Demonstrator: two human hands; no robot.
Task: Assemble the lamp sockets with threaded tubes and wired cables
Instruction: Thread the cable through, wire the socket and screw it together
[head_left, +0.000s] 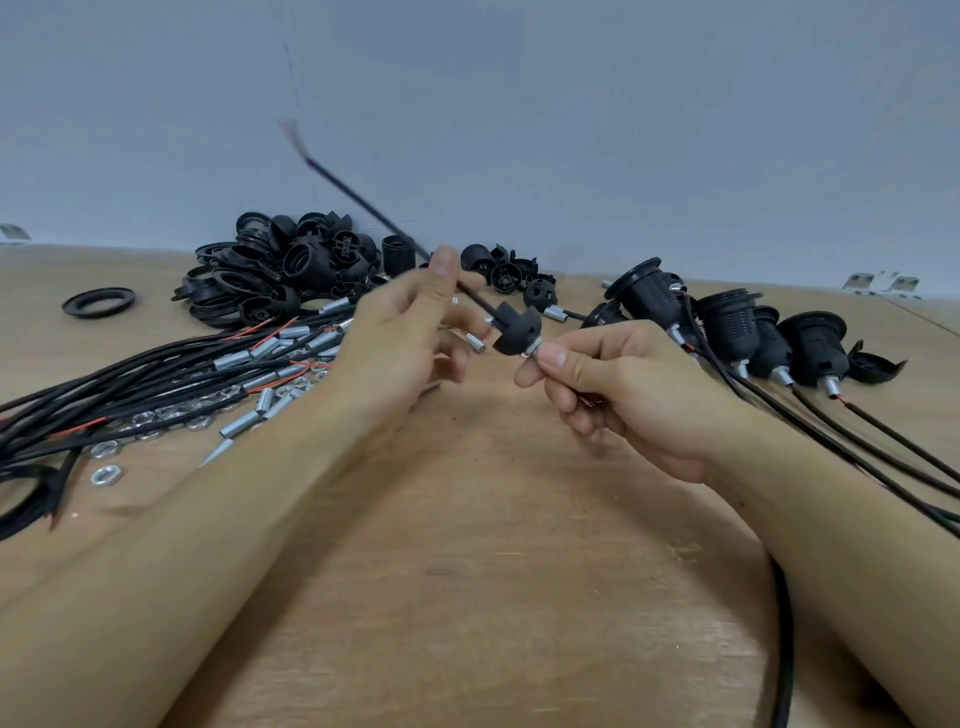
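A black socket cap (517, 332) hangs in the air above the table's middle, threaded on a black cable (363, 202) that slants up and left, its bare end blurred. My left hand (410, 332) pinches the cable just above the cap. My right hand (613, 384) pinches the silver threaded tube (531, 354) sticking out under the cap. The cable's other part runs down past my right forearm (784, 623).
At the left lie several black cables with silver tubes (156, 374) and loose nuts (106, 474). A heap of black socket parts (291, 265) sits at the back, a single ring (98, 302) to its left. Several assembled sockets (727, 322) lie at the right on the wooden table (467, 545).
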